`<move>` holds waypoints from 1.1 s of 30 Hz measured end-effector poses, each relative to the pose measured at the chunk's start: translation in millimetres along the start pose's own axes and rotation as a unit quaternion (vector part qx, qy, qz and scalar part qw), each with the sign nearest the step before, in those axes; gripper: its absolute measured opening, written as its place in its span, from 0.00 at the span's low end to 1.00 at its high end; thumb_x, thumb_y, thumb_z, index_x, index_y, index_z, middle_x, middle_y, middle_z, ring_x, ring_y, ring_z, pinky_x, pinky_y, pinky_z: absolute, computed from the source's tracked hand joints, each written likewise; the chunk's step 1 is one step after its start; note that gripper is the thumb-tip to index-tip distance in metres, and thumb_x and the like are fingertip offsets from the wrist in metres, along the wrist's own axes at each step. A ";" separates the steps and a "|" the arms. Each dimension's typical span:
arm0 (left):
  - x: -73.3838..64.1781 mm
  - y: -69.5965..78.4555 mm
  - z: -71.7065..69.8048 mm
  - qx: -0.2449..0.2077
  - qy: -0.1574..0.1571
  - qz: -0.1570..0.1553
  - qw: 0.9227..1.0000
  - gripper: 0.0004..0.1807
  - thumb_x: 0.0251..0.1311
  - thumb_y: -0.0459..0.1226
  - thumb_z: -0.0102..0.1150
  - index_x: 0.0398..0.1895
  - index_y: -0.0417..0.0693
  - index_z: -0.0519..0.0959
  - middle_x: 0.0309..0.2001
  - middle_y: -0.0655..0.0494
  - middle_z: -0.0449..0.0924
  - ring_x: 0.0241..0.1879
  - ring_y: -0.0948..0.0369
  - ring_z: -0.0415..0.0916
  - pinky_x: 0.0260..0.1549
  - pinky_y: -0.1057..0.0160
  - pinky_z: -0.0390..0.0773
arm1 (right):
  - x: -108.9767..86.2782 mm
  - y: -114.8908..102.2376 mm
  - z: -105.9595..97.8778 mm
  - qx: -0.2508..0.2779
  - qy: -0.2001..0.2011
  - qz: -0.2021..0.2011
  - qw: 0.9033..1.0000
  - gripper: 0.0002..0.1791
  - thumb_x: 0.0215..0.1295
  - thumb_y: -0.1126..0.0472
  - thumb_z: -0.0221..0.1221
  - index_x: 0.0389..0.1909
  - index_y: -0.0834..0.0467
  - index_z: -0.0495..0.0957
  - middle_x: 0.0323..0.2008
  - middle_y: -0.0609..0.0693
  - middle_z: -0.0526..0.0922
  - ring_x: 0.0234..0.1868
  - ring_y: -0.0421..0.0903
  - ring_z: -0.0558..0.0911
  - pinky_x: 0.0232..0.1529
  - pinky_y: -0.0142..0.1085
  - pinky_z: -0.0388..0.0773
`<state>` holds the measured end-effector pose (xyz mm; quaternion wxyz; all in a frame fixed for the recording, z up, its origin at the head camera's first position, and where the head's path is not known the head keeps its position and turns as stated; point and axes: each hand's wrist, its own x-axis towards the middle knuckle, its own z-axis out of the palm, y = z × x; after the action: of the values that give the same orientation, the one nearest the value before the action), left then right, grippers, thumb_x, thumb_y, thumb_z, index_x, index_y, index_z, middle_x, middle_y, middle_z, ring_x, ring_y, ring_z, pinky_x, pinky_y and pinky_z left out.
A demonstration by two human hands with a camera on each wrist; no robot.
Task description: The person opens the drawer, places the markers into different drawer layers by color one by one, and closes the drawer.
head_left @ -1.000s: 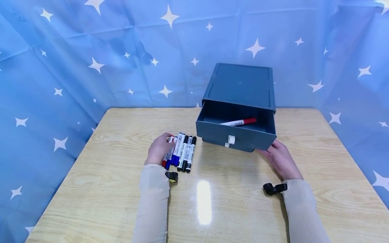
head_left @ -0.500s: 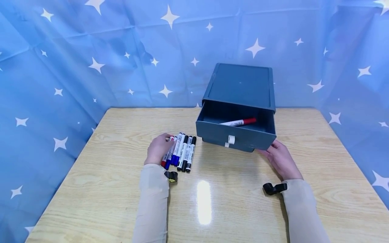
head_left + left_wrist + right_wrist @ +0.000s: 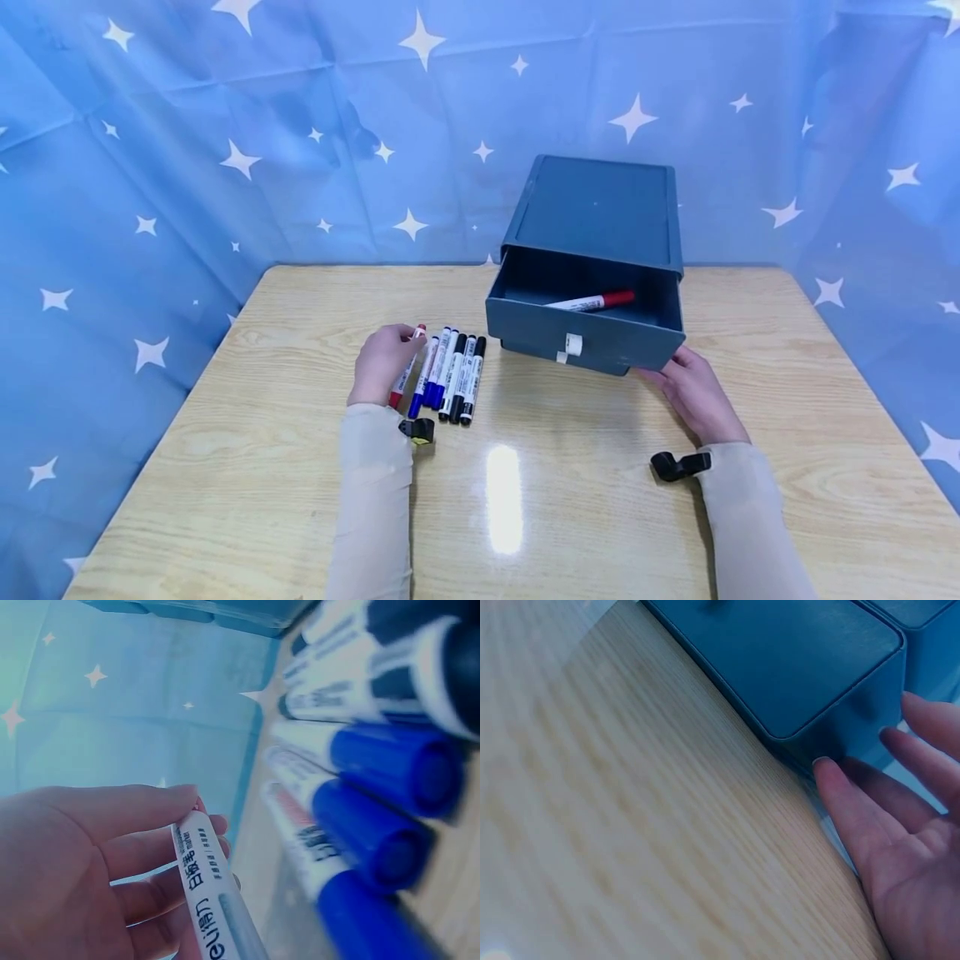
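Note:
In the head view my left hand (image 3: 378, 367) pinches a red whiteboard marker (image 3: 407, 372) at the left end of a row of markers. The left wrist view shows the white barrel of this marker (image 3: 208, 885) between thumb and fingers. Beside it lie blue markers (image 3: 423, 379) and black markers (image 3: 468, 379). My right hand (image 3: 699, 396) is at the lower right corner of a dark blue drawer box (image 3: 600, 208). Its fingers are loosely extended by the box's side in the right wrist view. A pulled-out drawer (image 3: 525, 321) holds another red marker (image 3: 585, 303).
The wooden table (image 3: 247, 467) carries everything. A blue curtain with white stars (image 3: 337, 92) hangs behind the table and at its sides. White tabs (image 3: 573, 344) stick out from the drawer front.
My left hand has shifted slightly left with the red marker, which now lies apart from the blue one beside it. The right hand and the drawer box stay where they were.

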<state>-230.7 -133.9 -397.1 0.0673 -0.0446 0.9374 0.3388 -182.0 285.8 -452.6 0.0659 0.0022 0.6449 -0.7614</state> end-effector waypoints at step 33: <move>-20.8 22.5 -36.8 0.006 0.104 0.056 0.993 0.20 0.60 0.48 0.50 0.48 0.46 0.74 0.35 0.54 0.70 0.31 0.55 0.67 0.27 0.60 0.66 | -0.1 -0.8 0.0 -0.005 0.008 0.007 1.000 0.28 0.64 0.54 0.51 0.63 0.57 0.60 0.60 0.55 0.60 0.53 0.41 0.72 0.51 0.36 0.67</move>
<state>-216.6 -139.5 -351.6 -0.0489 -0.0267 0.9424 0.3298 -181.9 285.9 -451.8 0.0659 0.0129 0.6490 -0.7579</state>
